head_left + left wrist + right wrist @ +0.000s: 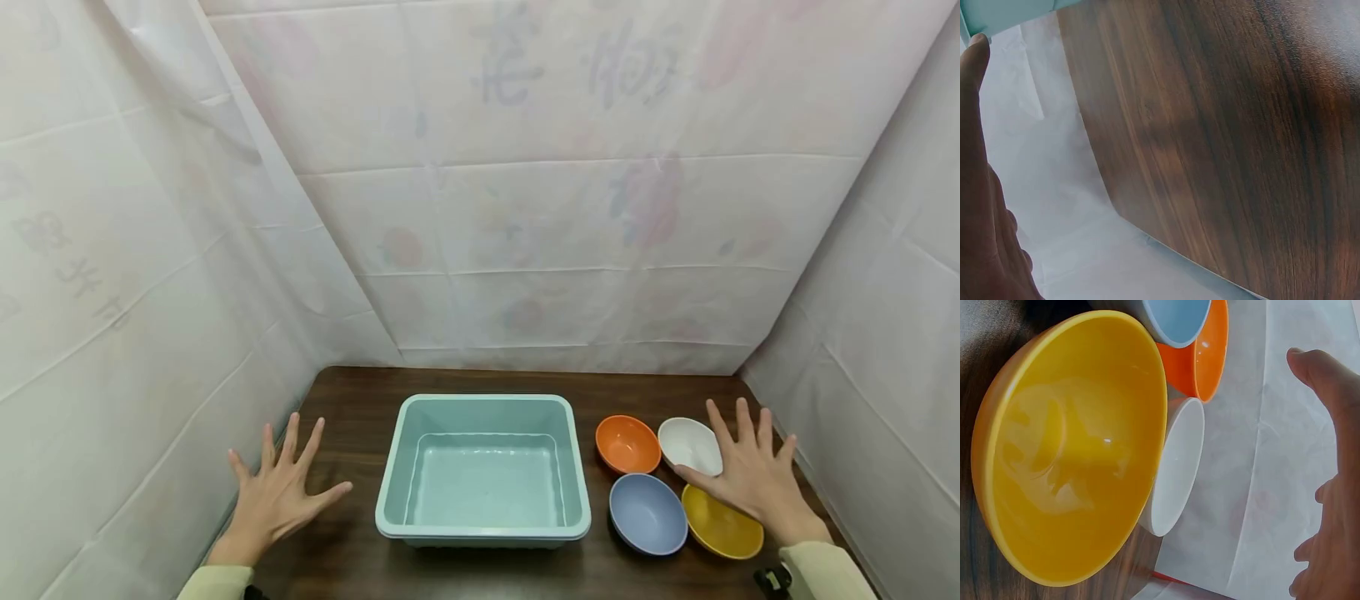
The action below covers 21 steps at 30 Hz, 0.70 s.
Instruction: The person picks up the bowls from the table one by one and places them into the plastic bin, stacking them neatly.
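Near the bowls point(648, 514), the right hand point(757, 477) hovers (fingers point(745, 422) splayed).

We see a pale teal tub point(483, 492) low centre; orange bowl point(628, 444), white bowl point(688, 443), blue bowl point(648, 514), yellow bowl point(720, 527) lower right; brown wood-grained table point(352, 429); faintly printed white cloth point(555, 225) above.

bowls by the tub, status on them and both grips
Left grip, right grip: spread, holding nothing. Four bowls grouped beside empty tub. Right grip overlaps white bowl in head view.
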Each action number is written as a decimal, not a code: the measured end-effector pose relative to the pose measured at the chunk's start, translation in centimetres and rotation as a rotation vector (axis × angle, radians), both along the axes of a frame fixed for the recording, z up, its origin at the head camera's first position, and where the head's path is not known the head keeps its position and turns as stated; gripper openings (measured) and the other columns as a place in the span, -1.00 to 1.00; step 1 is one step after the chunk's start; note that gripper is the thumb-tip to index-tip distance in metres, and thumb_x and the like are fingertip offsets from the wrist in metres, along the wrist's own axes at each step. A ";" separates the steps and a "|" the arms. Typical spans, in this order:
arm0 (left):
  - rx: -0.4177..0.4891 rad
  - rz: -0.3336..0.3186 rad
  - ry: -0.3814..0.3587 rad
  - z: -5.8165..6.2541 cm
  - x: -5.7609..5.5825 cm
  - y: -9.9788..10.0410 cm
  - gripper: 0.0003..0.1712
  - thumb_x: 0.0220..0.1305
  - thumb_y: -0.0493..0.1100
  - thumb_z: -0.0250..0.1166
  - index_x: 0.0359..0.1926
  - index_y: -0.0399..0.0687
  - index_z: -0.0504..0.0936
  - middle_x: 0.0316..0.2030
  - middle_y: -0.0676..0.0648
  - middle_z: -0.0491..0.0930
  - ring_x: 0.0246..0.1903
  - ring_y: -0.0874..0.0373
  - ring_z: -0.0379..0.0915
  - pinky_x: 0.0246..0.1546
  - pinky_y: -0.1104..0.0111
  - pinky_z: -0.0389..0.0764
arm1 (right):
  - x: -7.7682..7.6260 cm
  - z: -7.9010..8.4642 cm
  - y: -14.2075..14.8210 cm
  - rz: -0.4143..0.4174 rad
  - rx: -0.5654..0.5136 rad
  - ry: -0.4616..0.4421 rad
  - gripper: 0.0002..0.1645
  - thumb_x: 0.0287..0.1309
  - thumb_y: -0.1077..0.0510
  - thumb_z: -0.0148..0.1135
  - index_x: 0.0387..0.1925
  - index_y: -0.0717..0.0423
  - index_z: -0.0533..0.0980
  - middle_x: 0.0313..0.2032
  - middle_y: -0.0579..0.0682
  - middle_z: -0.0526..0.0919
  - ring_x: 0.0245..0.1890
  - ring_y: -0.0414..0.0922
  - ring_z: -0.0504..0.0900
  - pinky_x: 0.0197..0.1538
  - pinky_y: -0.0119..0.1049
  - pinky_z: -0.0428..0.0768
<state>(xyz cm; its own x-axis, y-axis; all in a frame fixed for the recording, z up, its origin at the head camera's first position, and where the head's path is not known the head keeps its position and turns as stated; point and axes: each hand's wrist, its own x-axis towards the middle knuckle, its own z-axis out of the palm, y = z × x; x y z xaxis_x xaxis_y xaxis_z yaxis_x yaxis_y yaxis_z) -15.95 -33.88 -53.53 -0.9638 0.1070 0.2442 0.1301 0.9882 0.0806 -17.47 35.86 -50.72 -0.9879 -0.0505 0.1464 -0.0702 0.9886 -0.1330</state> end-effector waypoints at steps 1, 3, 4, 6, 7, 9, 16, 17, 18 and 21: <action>0.001 -0.001 0.000 0.1 0.0 0.0 0.33 0.11 0.65 0.18 0.67 0.35 -0.29 0.66 -0.19 -0.38 0.55 -0.56 -0.42 0.12 -0.69 -0.48 | 0.0 0.0 0.0 0.001 -0.001 0.000 0.51 0.02 -0.67 0.20 0.67 -0.04 -0.28 0.54 0.56 -0.29 0.45 0.71 -0.32 0.16 0.78 -0.34; 0.003 -0.005 0.000 0.2 0.0 0.1 0.32 0.11 0.65 0.19 0.67 0.35 -0.29 0.66 -0.20 -0.37 0.54 -0.57 -0.40 0.12 -0.68 -0.48 | -0.1 0.1 0.0 0.003 -0.003 -0.008 0.51 0.02 -0.67 0.20 0.67 -0.04 -0.28 0.54 0.56 -0.31 0.44 0.71 -0.33 0.15 0.78 -0.35; 0.003 -0.008 -0.001 0.3 -0.1 0.1 0.33 0.11 0.65 0.19 0.67 0.35 -0.29 0.66 -0.20 -0.36 0.54 -0.57 -0.39 0.12 -0.68 -0.48 | -0.1 0.2 0.0 0.005 -0.003 -0.013 0.51 0.02 -0.66 0.20 0.67 -0.04 -0.29 0.54 0.57 -0.31 0.44 0.71 -0.33 0.15 0.78 -0.35; 0.000 -0.013 0.000 0.4 0.0 0.2 0.33 0.11 0.65 0.19 0.67 0.35 -0.28 0.66 -0.20 -0.35 0.54 -0.57 -0.38 0.12 -0.69 -0.45 | -0.3 0.3 0.0 0.007 -0.004 -0.027 0.51 0.03 -0.66 0.20 0.67 -0.05 -0.32 0.54 0.56 -0.34 0.44 0.71 -0.35 0.14 0.78 -0.36; -0.001 -0.015 0.000 0.5 0.0 0.2 0.33 0.11 0.65 0.19 0.67 0.35 -0.29 0.66 -0.20 -0.35 0.54 -0.57 -0.38 0.12 -0.69 -0.43 | -0.3 0.4 0.1 0.008 -0.005 -0.033 0.51 0.03 -0.65 0.20 0.67 -0.07 -0.34 0.54 0.56 -0.35 0.44 0.71 -0.36 0.14 0.78 -0.36; 0.000 -0.020 -0.001 0.7 0.0 0.3 0.33 0.11 0.64 0.19 0.67 0.34 -0.29 0.66 -0.20 -0.36 0.55 -0.56 -0.40 0.12 -0.70 -0.41 | -0.5 0.6 0.1 0.009 -0.005 -0.045 0.51 0.04 -0.65 0.20 0.66 -0.09 -0.37 0.54 0.56 -0.36 0.44 0.71 -0.37 0.14 0.78 -0.35; 0.006 -0.037 0.007 1.6 -0.1 0.8 0.30 0.14 0.63 0.19 0.67 0.35 -0.28 0.66 -0.18 -0.38 0.54 -0.57 -0.39 0.13 -0.69 -0.43 | -0.9 1.1 0.2 0.017 -0.023 -0.039 0.51 0.03 -0.65 0.21 0.67 -0.06 -0.32 0.54 0.57 -0.33 0.45 0.68 -0.39 0.13 0.79 -0.33; 0.006 -0.041 0.010 1.8 -0.1 1.0 0.30 0.14 0.62 0.19 0.67 0.35 -0.28 0.66 -0.18 -0.37 0.54 -0.58 -0.37 0.13 -0.69 -0.43 | -0.9 1.2 0.2 0.018 -0.027 -0.035 0.51 0.02 -0.65 0.22 0.67 -0.05 -0.31 0.54 0.57 -0.33 0.45 0.69 -0.40 0.13 0.79 -0.33; 0.005 -0.044 0.013 2.0 0.0 1.2 0.30 0.14 0.62 0.19 0.67 0.35 -0.27 0.66 -0.19 -0.36 0.53 -0.59 -0.36 0.13 -0.69 -0.42 | -1.0 1.2 0.2 0.019 -0.027 -0.031 0.51 0.02 -0.66 0.21 0.67 -0.05 -0.31 0.54 0.57 -0.33 0.45 0.69 -0.39 0.13 0.79 -0.32; 0.009 -0.055 0.022 2.7 0.1 2.0 0.29 0.15 0.61 0.20 0.67 0.35 -0.26 0.66 -0.19 -0.36 0.53 -0.59 -0.34 0.13 -0.69 -0.43 | -1.2 1.2 0.1 0.025 -0.025 -0.013 0.51 0.01 -0.66 0.22 0.67 -0.07 -0.31 0.54 0.58 -0.30 0.45 0.70 -0.35 0.14 0.79 -0.30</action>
<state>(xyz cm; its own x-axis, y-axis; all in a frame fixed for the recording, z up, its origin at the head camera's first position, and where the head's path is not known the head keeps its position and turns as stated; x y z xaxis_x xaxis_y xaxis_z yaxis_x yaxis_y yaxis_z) -15.85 -31.93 -50.82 -0.9508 0.1576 0.2668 0.1864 0.9787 0.0864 -18.63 35.96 -49.48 -0.9882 -0.0714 0.1352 -0.0927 0.9830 -0.1586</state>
